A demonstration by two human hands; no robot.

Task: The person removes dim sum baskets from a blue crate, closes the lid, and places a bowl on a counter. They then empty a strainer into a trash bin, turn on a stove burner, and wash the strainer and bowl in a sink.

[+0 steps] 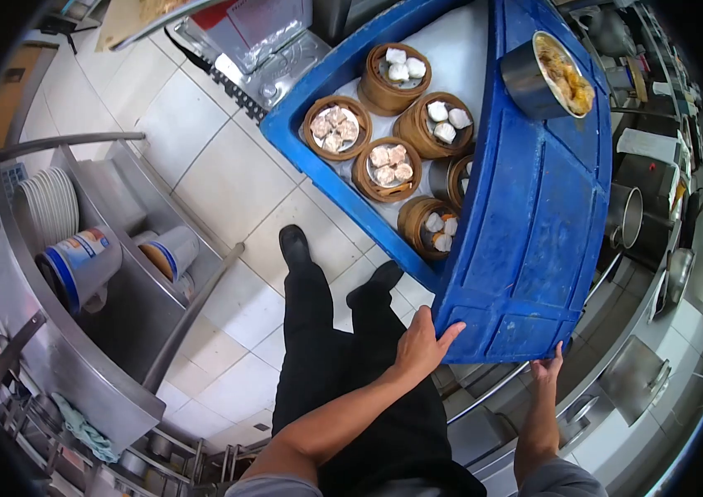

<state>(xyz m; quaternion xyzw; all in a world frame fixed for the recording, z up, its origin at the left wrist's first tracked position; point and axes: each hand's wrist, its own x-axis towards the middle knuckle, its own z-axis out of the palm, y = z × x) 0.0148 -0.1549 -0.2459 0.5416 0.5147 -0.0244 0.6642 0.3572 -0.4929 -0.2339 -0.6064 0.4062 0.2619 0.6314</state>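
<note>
My left hand (424, 346) is closed on the near left corner of a blue plastic lid (533, 248), with its thumb spread along the edge. At the near right corner my right hand (547, 366) grips the same lid, its fingers partly hidden. The lid lies over the right part of a blue insulated chest (351, 197). Round bamboo steamers (394, 98) with dumplings (335, 128) stand on a white lining (455, 45) inside the chest; the lid hides part of one. A metal pot (533, 79) with yellowish-brown food sits on the lid's far end.
To the left, a steel rack (78, 364) holds stacked white plates (49, 203) and plastic tubs (86, 261). Pots and a wall shelf line the right side. A red-and-white container (256, 29) stands beyond the chest. Tiled floor (223, 174) lies around my feet.
</note>
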